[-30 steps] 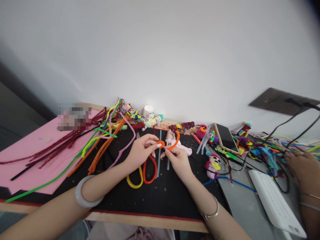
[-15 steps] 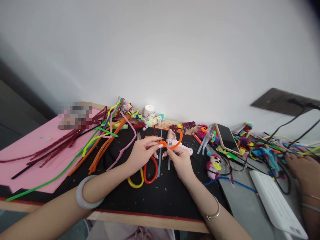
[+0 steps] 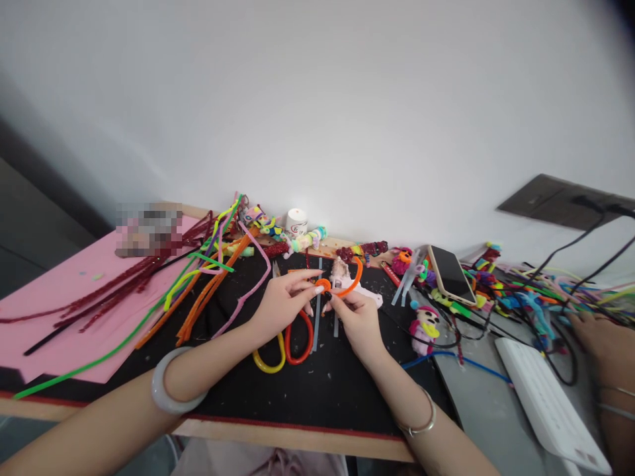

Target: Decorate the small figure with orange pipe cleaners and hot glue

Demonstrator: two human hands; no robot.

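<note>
Over the black mat [image 3: 327,390], my left hand [image 3: 280,301] and my right hand [image 3: 358,317] both pinch one orange pipe cleaner [image 3: 353,281]. Its near end is curled into a small coil between my fingertips, and the free end arcs up to the right. Scissors with a yellow and a red handle [image 3: 285,347] lie on the mat just under my hands. A pale pink glue gun [image 3: 370,297] lies behind my right hand, partly hidden by it.
Loose pipe cleaners [image 3: 198,284] fan over a pink sheet [image 3: 54,297] at left. Small craft figures [image 3: 421,327], a phone [image 3: 449,272], cables and a white power strip [image 3: 546,403] crowd the right. Another person's hand [image 3: 602,340] rests at far right. A small white jar [image 3: 296,222] stands by the wall.
My hands have stayed in place, working the orange coil slightly. The other person's hand at the right has drifted a little lower and rightward.
</note>
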